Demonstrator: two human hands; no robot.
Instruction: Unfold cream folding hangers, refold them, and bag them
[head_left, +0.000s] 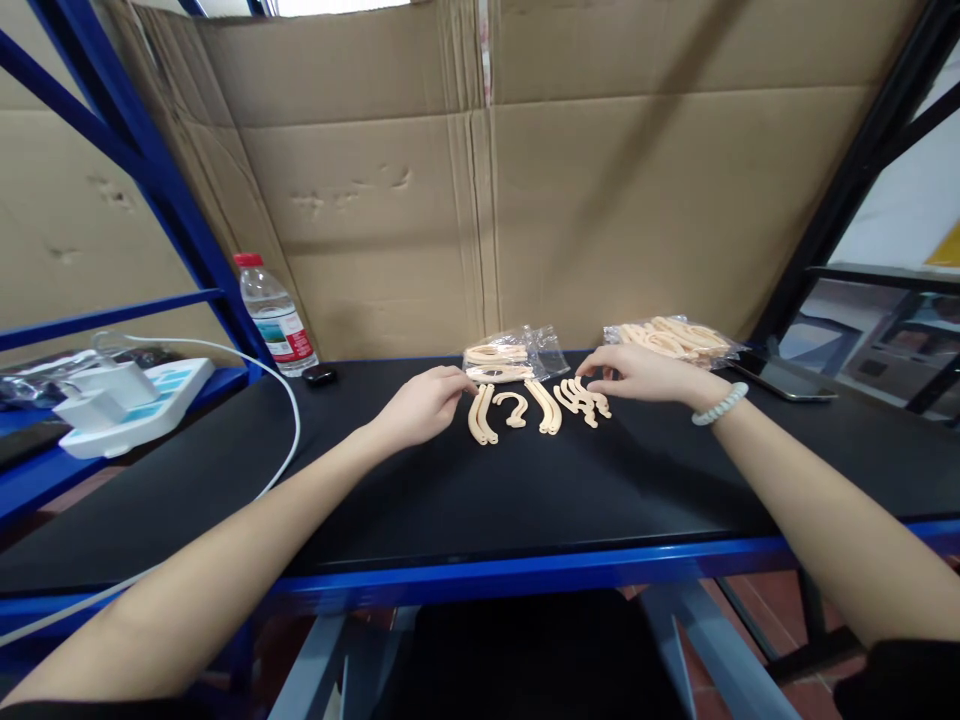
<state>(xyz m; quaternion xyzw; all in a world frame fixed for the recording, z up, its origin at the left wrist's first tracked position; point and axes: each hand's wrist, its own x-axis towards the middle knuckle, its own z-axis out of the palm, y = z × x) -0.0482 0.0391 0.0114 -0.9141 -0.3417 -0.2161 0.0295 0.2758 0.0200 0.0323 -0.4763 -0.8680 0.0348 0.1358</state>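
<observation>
My left hand [431, 405] rests over the black table, fingers stretched toward the upper end of a pair of cream curved strips [482, 418]; it holds nothing I can see. My right hand [637, 375] has thumb and forefinger bent close together at the upper ends of several small hooked cream pieces [585, 400], seemingly pinching one. Between the hands lie a single hook-shaped piece [514, 408] and another pair of curved strips [545, 408]. Behind them is a clear bag [544, 352] with similar cream pieces in and on it.
A second clear bag of cream pieces [679, 338] lies behind my right hand, with a dark phone [784, 378] beside it. At the left stand a water bottle [276, 318] and a white power strip [139, 405], whose cable [298, 425] crosses the table. Cardboard [360, 200] closes the back.
</observation>
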